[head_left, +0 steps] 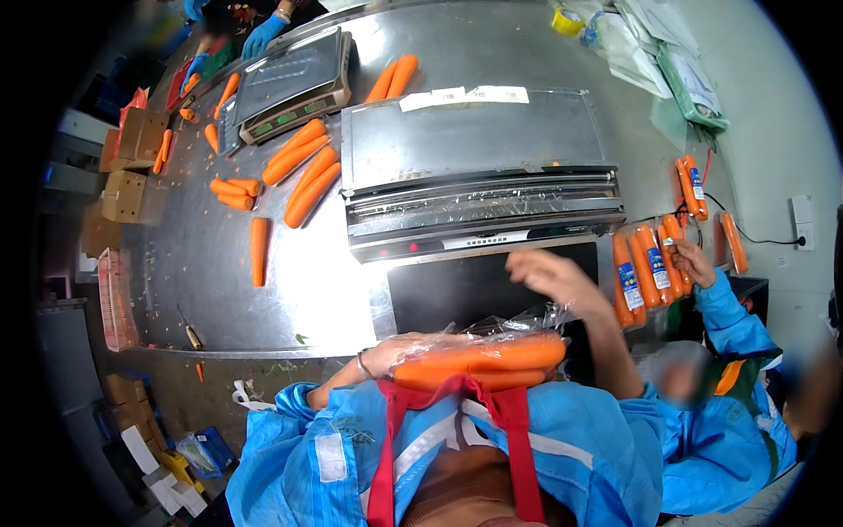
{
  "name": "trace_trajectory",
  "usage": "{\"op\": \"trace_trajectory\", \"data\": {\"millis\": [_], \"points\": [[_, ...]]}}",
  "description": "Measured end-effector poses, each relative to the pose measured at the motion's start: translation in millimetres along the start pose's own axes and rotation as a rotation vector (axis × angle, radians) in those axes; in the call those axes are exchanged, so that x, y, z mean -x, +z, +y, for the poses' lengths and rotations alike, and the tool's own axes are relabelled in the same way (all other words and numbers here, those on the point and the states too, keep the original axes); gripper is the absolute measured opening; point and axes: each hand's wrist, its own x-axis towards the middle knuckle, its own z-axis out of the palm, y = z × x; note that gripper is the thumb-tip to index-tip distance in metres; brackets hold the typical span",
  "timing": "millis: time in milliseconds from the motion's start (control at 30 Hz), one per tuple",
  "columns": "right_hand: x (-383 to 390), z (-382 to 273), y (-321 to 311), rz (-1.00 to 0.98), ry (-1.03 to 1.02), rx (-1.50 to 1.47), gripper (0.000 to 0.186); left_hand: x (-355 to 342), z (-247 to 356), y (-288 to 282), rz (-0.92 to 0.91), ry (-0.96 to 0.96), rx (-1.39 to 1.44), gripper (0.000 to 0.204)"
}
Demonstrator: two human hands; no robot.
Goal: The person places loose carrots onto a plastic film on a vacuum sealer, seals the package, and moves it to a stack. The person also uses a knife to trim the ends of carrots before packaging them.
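Close to my chest lies a pack of carrots (479, 360) in loose clear film, its carrots side by side. My left hand (386, 353) grips the pack's left end, with its fingers partly hidden behind the film. Above the pack's right end my right hand (555, 279) is apart from it, empty, its fingers extended leftward over a black plate (483, 294). Just beyond that plate stands a film wrapping machine (479, 198) with a flat metal top and a front control strip.
Loose carrots (299, 171) lie left of the machine, near a weighing scale (290, 79). At the right, a co-worker's hand (694, 262) touches labelled carrot packs (645, 272). Another person's blue-gloved hand (263, 35) is at the far left. A knife (191, 334) lies by the table's left front edge.
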Motion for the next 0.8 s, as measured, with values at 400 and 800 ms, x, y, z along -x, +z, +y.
{"op": "trace_trajectory", "data": {"millis": [400,800], "points": [[63.1,-7.6,17.6,-0.313,0.175,0.056,0.076,-9.3,-2.6,-21.9,0.107,0.093,0.048,0.052],[90.4,66.5,25.2,0.692,-0.224,-0.819,0.040,-97.7,32.6,12.2,0.426,0.336,-0.338,0.051]]}}
